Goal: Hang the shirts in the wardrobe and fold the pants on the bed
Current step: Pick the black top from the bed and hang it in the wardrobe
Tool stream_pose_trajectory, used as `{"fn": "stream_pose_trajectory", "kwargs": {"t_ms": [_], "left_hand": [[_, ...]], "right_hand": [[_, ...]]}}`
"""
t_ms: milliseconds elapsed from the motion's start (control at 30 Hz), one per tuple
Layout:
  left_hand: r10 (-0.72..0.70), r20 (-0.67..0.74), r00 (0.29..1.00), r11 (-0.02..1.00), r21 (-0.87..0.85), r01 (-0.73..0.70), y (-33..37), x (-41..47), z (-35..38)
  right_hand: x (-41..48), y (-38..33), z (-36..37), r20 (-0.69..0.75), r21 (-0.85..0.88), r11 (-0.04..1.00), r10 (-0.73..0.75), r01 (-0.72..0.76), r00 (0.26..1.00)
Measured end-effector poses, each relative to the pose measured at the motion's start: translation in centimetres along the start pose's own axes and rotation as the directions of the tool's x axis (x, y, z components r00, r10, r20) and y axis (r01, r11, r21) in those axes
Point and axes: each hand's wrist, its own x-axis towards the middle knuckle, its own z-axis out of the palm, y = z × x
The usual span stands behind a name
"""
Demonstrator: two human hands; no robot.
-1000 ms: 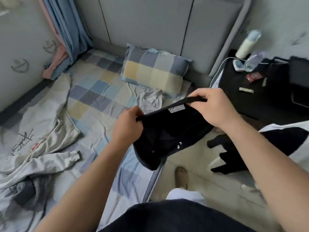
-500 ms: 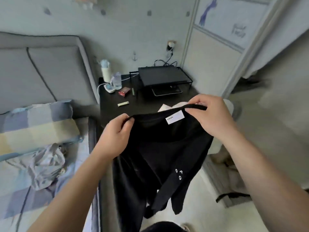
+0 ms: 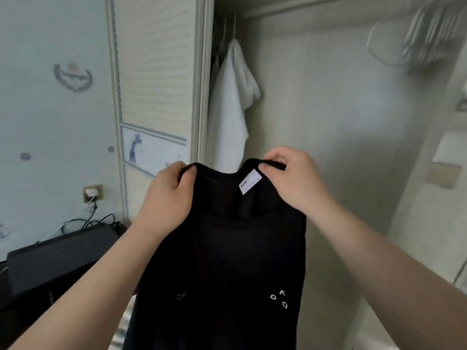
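The view has swung from the nightstand to the open wardrobe (image 3: pixel 316 102); left hand (image 3: pixel 169 195) and right hand (image 3: pixel 293 178) pinch the black shirt (image 3: pixel 227 261) by its collar

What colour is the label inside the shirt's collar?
White label with dark lettering on the black shirt; head view.

- shirt (image 3: pixel 227 261): black, white label (image 3: pixel 249 181), small white letters (image 3: pixel 279 298)
- robe (image 3: pixel 231 107): white
- door (image 3: pixel 158 59): cream, blue giraffe print (image 3: pixel 135 147)
- worktop (image 3: pixel 50 258): black
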Motion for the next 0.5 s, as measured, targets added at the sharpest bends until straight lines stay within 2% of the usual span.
{"fn": "stream_pose_trajectory", "kwargs": {"t_ms": [267,500], "left_hand": [[0.206,0.005,0.979,0.977,-0.061,-0.205,6.8,17.8,8.7],[0.320,0.044,0.946,0.940,-0.134,-0.312,11.3,31.1,16.4]], "right_hand": [[13.6,1.5,-9.4,-0.206,-0.297,0.955,-0.048,-0.016,0.977],[22.9,3.0,-15.6,-0.322,-0.595,0.792,-0.084,-0.133,0.943]]}}
